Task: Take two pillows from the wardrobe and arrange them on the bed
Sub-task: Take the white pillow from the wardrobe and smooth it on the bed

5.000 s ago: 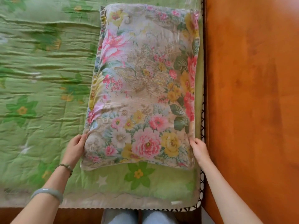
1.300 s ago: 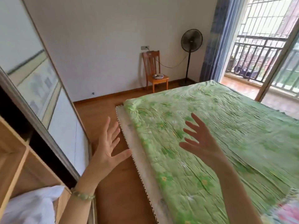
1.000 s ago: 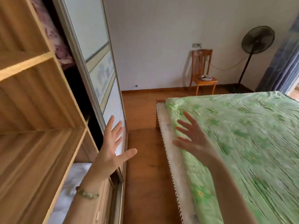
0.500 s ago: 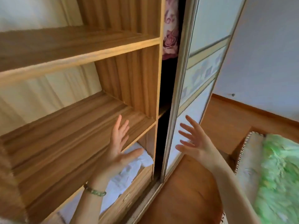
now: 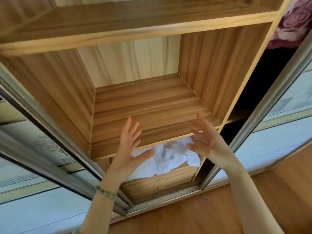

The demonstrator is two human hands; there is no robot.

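Two spread hands, left hand (image 5: 130, 149) and right hand (image 5: 206, 141), face grained wooden wardrobe (image 5: 143, 105).

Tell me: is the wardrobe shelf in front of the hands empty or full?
Empty: the shelf shows only bare wood; the white cloth lies in the compartment below it.

Bright and warm all over, with soft daylight and no hard shadows. Pale and washed out at the back of the shelf (image 5: 143, 112). Too white on the cloth (image 5: 170, 154), folds hard to see. Pitch dark in the gap (image 5: 263, 78) on the right. Smeared on the right grip (image 5: 209, 142), sharper on the left grip (image 5: 130, 149). Bent, leaning door frames (image 5: 276, 93) at both sides. A little soft everywhere.
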